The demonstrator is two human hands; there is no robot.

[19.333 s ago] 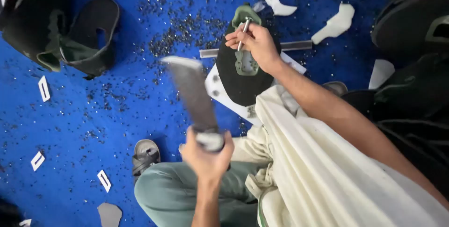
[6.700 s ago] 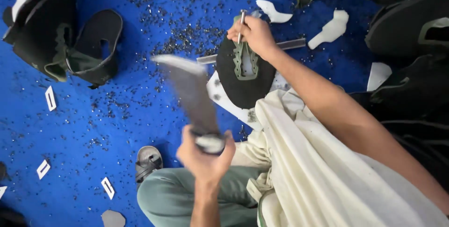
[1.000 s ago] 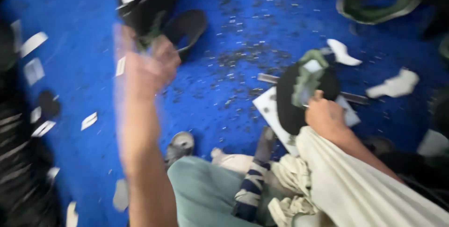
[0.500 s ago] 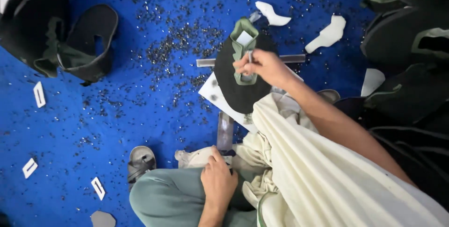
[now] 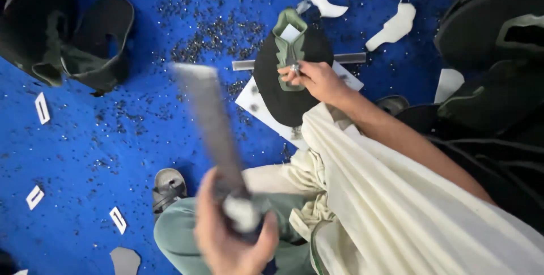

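- Flat grey metal bar (image 5: pixel 208 122), blurred, raised w/ our left hand (image 5: pixel 229 235) clenched round its wrapped handle.
- Our right hand (image 5: pixel 317 79) pinches small metal punch (image 5: pixel 294 68) upright on green-black shoe upper (image 5: pixel 289 77).

Small white cards (image 5: pixel 42 108) and dark bits lie on the blue floor (image 5: pixel 85 139); dark shoe tops (image 5: pixel 85 43) sit far left.

A shoe upper (image 5: pixel 289 54) lies on a round pad (image 5: pixel 283 94) at one o'clock; a sandal (image 5: pixel 168 187) lies at seven o'clock on the floor (image 5: pixel 113 139).

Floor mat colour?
Bright blue floor mat, speckled with small dark bits; the head view shows it.
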